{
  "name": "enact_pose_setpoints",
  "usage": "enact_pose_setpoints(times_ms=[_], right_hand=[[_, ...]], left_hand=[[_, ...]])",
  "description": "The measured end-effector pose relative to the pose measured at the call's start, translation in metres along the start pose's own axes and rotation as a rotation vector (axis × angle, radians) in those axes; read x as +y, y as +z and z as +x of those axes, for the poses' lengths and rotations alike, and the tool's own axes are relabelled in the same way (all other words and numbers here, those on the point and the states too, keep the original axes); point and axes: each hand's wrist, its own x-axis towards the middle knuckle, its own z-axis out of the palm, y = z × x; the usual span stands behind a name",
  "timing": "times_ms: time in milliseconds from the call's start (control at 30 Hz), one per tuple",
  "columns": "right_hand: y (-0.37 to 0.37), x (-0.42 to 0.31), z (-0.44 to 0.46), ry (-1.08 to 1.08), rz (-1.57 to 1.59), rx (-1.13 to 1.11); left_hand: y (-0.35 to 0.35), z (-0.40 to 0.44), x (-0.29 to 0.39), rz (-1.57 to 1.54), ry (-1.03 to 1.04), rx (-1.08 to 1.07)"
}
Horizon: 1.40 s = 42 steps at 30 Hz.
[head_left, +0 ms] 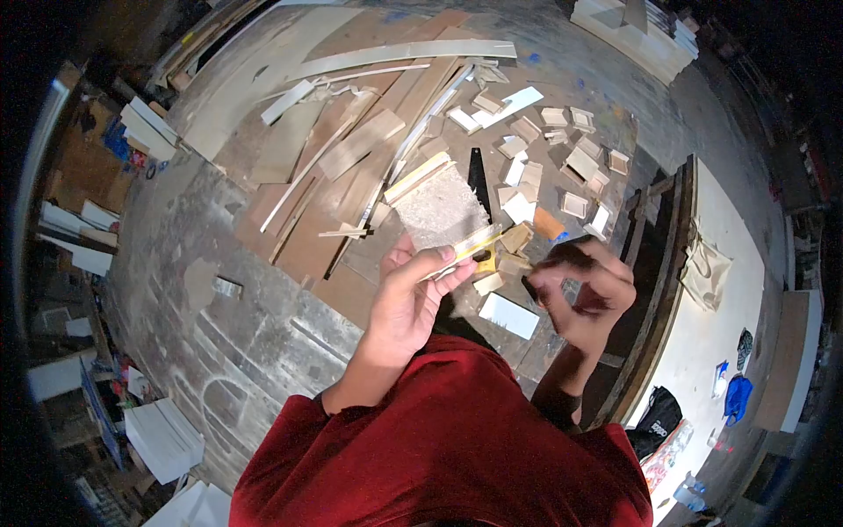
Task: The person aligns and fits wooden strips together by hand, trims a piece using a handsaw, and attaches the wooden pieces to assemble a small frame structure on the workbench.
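My left hand [419, 285] grips a small squarish wooden piece [439, 206] by its near edge. The piece has a rough, greyish-beige face and pale strips along two opposite sides. Apart from it, to the right, my right hand [590, 290] is raised with its fingers curled round toward the thumb. Shadow darkens these fingers, and whatever they may pinch cannot be made out. Beyond the held piece lies a handsaw, its black blade [477, 180] pointing away and its yellow handle [485, 262] close to my left fingers.
Several small wooden box-like pieces [575, 206] and offcuts lie at the right. An orange item [551, 223] is among them. Long boards [351, 167] and strips spread over the left. A white-topped table [716, 325] carrying a cloth bag [705, 274] runs along my right.
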Motion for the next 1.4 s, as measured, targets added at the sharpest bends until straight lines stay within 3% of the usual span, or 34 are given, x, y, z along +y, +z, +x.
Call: enact_pose_setpoints(times_ms=[67, 200, 467, 567, 767, 1067, 1133, 1233, 1300, 1400], right_hand=[[0.001, -0.006, -0.001, 0.039, 0.040, -0.200], [0.025, -0.002, -0.007, 0.026, 0.132, -0.336], [0.023, -0.001, -0.004, 0.075, 0.008, -0.160], [0.023, 0.005, -0.003, -0.051, 0.033, -0.256], [0.033, 0.004, -0.008, -0.002, 0.025, -0.193], [0.007, 0.003, -0.006, 0.018, 0.064, -0.125], [0.000, -0.001, -0.004, 0.001, 0.083, -0.098], [-0.007, -0.015, 0.005, 0.096, 0.019, -0.076], [-0.003, -0.013, 0.006, 0.097, 0.030, -0.045], [-0.001, -0.015, 0.010, 0.095, -0.050, -0.187]], left_hand=[[-0.001, 0.001, 0.000, -0.001, 0.019, -0.008], [0.005, 0.001, -0.001, 0.002, 0.025, 0.005], [-0.001, 0.001, -0.002, 0.017, 0.013, 0.028], [0.001, 0.000, 0.001, 0.021, 0.013, 0.020], [0.000, 0.001, -0.001, 0.036, -0.003, -0.015], [0.000, 0.000, -0.001, 0.057, 0.159, 0.043], [-0.001, 0.001, 0.001, 0.360, 0.384, -0.014], [-0.004, 0.000, 0.006, 0.600, 0.448, -0.117], [-0.004, -0.001, 0.004, 0.571, 0.413, -0.120], [-0.006, -0.005, 0.001, 0.587, 0.417, -0.118]])
